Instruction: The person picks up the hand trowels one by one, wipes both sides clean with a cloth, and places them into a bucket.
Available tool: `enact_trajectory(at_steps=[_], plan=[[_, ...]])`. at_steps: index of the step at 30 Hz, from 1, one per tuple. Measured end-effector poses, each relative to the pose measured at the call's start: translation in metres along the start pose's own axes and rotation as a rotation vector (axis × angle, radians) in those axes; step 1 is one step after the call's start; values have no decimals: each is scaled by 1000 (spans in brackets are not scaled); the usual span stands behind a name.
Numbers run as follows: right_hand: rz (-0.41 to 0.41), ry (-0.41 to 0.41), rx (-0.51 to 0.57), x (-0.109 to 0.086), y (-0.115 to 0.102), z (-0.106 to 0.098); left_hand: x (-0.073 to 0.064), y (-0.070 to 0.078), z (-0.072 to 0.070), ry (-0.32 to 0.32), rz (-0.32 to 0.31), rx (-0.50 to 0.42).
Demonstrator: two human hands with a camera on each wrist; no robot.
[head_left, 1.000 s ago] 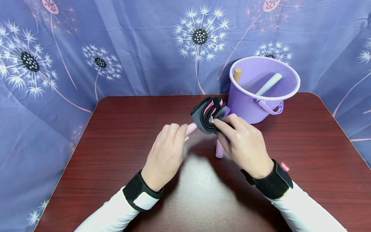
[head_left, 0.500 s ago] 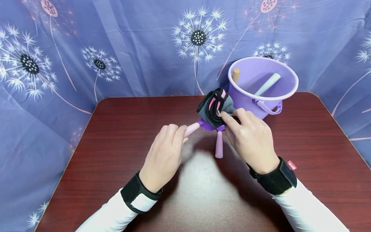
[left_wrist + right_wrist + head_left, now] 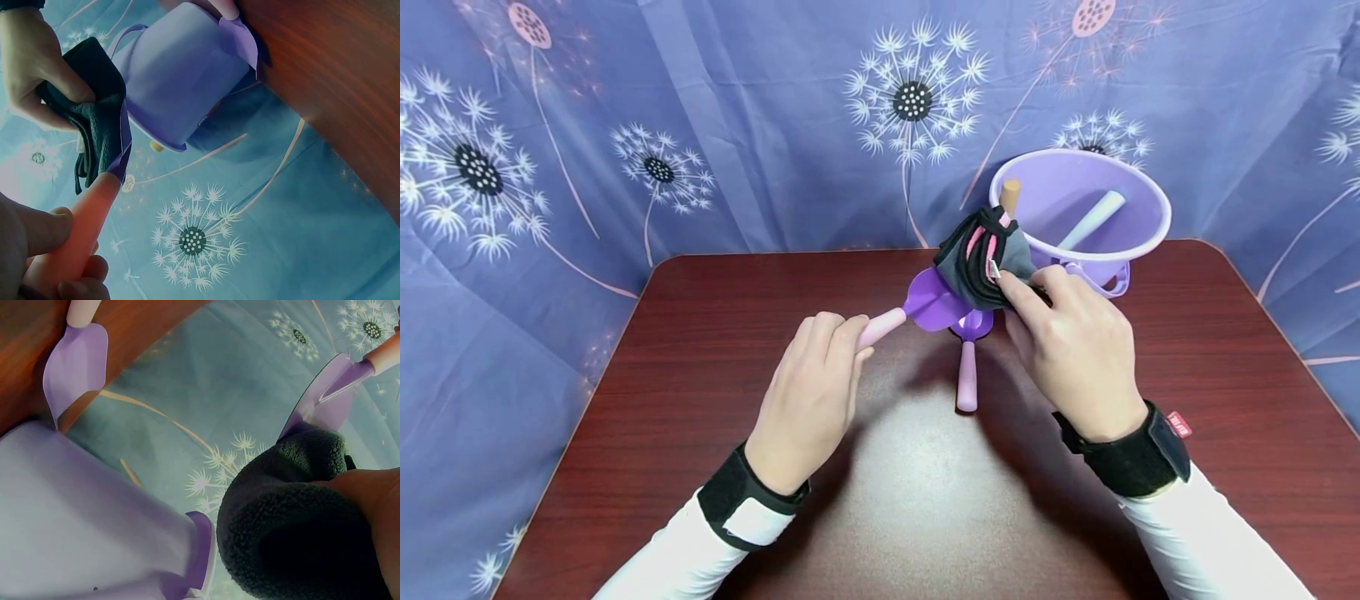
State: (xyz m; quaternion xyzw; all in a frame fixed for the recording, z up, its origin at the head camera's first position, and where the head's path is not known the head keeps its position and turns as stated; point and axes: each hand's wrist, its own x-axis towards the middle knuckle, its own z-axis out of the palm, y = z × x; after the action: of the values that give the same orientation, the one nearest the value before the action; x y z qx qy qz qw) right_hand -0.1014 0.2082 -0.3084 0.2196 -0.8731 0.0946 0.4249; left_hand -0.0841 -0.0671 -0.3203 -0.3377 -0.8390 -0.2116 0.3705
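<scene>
My left hand (image 3: 808, 392) grips the pink handle of a purple garden trowel (image 3: 928, 304), held above the table with its blade pointing up and to the right. My right hand (image 3: 1078, 358) pinches a folded dark grey cloth (image 3: 981, 258) with black and pink edging and a small white label. The cloth covers the far end of the blade; the near part shows bare. In the right wrist view, the fuzzy cloth (image 3: 281, 531) touches the blade. Below the cloth, a second purple trowel (image 3: 967, 375) with a pink handle lies on the table, its blade partly hidden.
A lilac bucket (image 3: 1159, 237) stands at the back right, close beyond the cloth. Inside it are a tan wooden handle (image 3: 1010, 197) and a pale blue handle (image 3: 1093, 219). A blue dandelion-print curtain (image 3: 775, 167) hangs behind the dark red table (image 3: 737, 308).
My right hand has moved the cloth up and right along the trowel, uncovering the near part of the blade. My left hand has shifted slightly left with the handle.
</scene>
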Motion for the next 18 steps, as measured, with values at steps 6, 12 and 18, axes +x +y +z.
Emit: enact_trajectory(at_steps=[6, 12, 18], plan=[[8, -10, -11, -1, 4, -1, 1, -2, -4, 26, -20, -42], [7, -15, -17, -2, 4, -3, 1, -5, -5, 28, -48, -73], [-10, 2, -16, 0, -1, -5, -1, -7, -4, 23, -91, -98]])
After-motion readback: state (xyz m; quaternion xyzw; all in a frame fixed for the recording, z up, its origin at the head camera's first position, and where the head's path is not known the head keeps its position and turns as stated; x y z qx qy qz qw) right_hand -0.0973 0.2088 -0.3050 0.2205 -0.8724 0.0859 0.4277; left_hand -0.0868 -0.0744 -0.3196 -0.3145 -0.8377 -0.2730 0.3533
